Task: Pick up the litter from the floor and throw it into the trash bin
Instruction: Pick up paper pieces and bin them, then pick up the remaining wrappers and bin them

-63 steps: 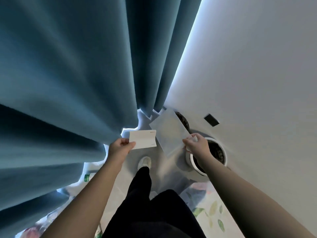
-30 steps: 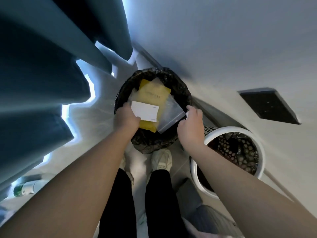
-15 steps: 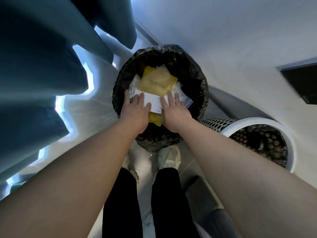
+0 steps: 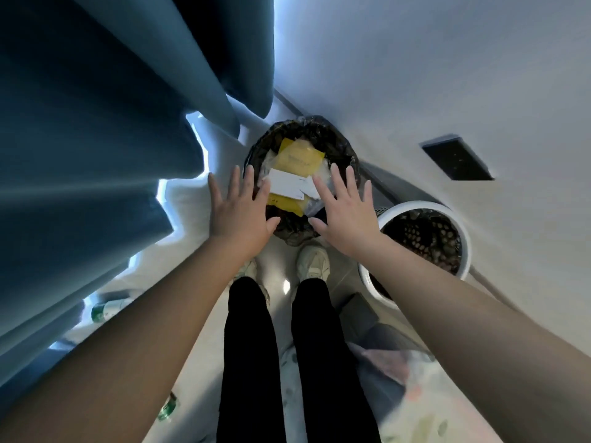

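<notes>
A trash bin lined with a black bag [image 4: 339,145] stands on the floor against the wall, just beyond my feet. Inside it lie a white card [image 4: 286,184], a yellow packet [image 4: 299,158] and a clear plastic bag [image 4: 315,204]. My left hand [image 4: 238,207] hovers above the bin's left rim with fingers spread and nothing in it. Over the right rim my right hand [image 4: 345,209] is spread flat too, also empty.
A white perforated bin [image 4: 465,238] with a dark liner stands to the right by the wall. Blue curtains [image 4: 96,139] hang at the left. A green-labelled bottle [image 4: 107,310] lies on the floor at the left, another [image 4: 168,409] lower down. A dark wall plate [image 4: 457,158] sits right.
Both hands let go of the white card and clear bag, which now lie in the bin. The hands have lifted back from the bin with fingers spread.
</notes>
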The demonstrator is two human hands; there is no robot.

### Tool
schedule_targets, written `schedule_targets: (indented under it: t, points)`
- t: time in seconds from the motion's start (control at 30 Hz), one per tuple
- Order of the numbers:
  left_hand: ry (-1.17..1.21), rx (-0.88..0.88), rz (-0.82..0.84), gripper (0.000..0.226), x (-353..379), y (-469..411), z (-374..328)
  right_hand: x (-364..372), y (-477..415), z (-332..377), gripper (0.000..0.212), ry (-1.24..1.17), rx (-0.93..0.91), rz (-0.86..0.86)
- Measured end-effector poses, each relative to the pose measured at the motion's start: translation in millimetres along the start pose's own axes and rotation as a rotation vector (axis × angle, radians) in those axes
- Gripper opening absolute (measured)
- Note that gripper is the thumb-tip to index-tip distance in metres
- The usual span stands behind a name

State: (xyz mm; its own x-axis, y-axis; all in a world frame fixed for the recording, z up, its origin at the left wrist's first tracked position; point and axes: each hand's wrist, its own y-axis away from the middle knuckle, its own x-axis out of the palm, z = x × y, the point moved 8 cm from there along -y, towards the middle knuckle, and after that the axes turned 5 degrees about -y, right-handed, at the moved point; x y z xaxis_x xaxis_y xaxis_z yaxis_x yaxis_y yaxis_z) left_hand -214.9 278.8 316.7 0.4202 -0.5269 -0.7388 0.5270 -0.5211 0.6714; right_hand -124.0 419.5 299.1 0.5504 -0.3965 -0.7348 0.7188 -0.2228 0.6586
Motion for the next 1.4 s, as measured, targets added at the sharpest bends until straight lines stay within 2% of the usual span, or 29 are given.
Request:
schedule_targets:
  t: [0.17,0.33,0.43,0.67,0.93,1.2,1.4]
  points:
    - [0.087,-0.13,-0.127,0.073,-52.9,111.1,28.9,-64.0,82.9,40.3,0.081,-0.046,-0.037,-0.094]
    - [0.284,-0.396,-0.147,0.072,-59.9,237.8,56.2,-103.0,157.1,88.3,0.08,0.009,-0.144,-0.088]
    - [0.379,-0.531,-0.137,0.072,-52.8,311.5,59.0,-126.0,201.8,121.3,0.08,0.067,-0.242,-0.092]
    - [0.555,-0.877,-0.137,0.072,-21.8,496.8,72.7,-158.8,320.6,251.2,0.082,0.213,-0.623,-0.079]
    - [0.764,-1.178,-0.128,0.074,81.5,654.3,90.5,-84.4,418.9,382.2,0.081,0.405,-0.839,-0.039]
    - [0.794,-1.284,-0.133,0.075,182.7,786.8,110.6,8.2,509.2,495.7,0.08,0.453,-0.893,-0.016]
    - [0.841,-1.315,-0.113,0.075,235.6,834.1,122.0,48.7,550.7,554.7,0.079,0.435,-0.948,-0.016]
